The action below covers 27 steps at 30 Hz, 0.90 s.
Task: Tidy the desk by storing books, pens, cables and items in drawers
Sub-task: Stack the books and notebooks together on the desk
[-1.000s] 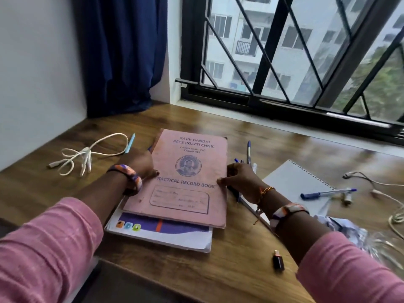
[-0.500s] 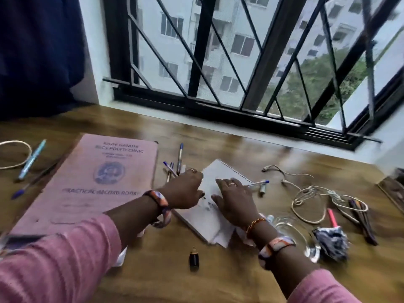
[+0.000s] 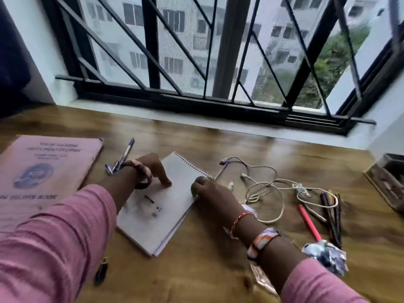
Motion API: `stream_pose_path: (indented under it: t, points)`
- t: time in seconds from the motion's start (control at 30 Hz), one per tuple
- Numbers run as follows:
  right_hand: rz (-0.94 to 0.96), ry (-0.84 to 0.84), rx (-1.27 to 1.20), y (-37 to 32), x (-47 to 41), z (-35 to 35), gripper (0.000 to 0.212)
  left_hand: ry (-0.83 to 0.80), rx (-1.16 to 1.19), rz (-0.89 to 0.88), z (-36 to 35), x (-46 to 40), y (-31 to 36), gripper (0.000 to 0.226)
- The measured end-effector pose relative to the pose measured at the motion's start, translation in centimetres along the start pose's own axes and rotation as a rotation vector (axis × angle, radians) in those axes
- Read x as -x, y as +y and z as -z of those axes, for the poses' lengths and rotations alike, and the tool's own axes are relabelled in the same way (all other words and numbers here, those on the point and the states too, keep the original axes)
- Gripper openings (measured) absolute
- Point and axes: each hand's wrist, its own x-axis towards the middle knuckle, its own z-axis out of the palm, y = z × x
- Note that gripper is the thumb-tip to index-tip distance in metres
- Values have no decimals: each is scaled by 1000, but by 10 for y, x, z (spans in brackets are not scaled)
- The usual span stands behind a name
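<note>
A white spiral notepad (image 3: 161, 206) lies at an angle on the wooden desk (image 3: 196, 270), in front of me. My left hand (image 3: 153, 169) presses its fingertips down on the pad's upper left part. My right hand (image 3: 209, 191) curls its fingers over the pad's right edge. At the far left lies a pink record book (image 3: 43, 171). Behind my left wrist sit several pens (image 3: 124, 156), and one more pen (image 3: 220, 173) lies just beyond my right hand. A tangled white cable (image 3: 262, 186) is spread out to the right.
Right of the cable lie a red pencil (image 3: 309, 223), dark pencils (image 3: 332, 215) and crumpled paper (image 3: 325, 256). A small black stick (image 3: 101, 270) sits near the front edge. A wooden box (image 3: 387, 182) stands at the far right. A barred window runs behind the desk.
Both hands left the pink record book and moved right onto the notepad. My right hand slid from the pad's top to its right edge. My view swung right.
</note>
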Motion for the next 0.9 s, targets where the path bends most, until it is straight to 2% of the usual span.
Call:
stream_pose_path:
  t: [0.1, 0.17, 0.23, 0.3, 0.4, 0.47, 0.57, 0.63, 0.73, 0.8, 0.87, 0.9]
  points:
    - [33, 21, -40, 9, 1, 2, 13, 62, 80, 87, 4, -6, -5, 46]
    - [49, 71, -71, 12, 1, 5, 11, 30, 200, 102, 12, -5, -2, 38]
    - [23, 126, -103, 15, -2, 7, 13, -25, 460, 79, 28, 3, 2, 8]
    - [-22, 139, -159, 21, -5, 10, 21, 4, 642, 36, 47, 13, 4, 10]
    - [-52, 132, -269, 31, -11, 11, 26, 143, 970, -37, 73, 35, 4, 4]
    - [-76, 108, -296, 36, -17, 13, 28, 217, 1172, -124, 83, 48, 1, 17]
    - [-125, 71, -298, 36, -29, 15, 28, 318, 1237, -218, 91, 63, -8, 10]
    - [-150, 42, -240, 33, -36, 20, 27, 356, 1258, -227, 95, 70, -16, 15]
    - [-175, 98, -220, 24, -49, 27, 25, 372, 1264, -216, 105, 70, -38, 13]
    - [-182, 233, -382, 4, -64, 36, 22, 327, 1284, -204, 114, 70, -54, 14]
    - [-210, 304, -691, -28, -82, 48, 20, 188, 1355, -186, 122, 68, -69, 23]
    - [-230, 288, -898, -48, -90, 54, 19, 138, 1406, -156, 123, 66, -73, 29]
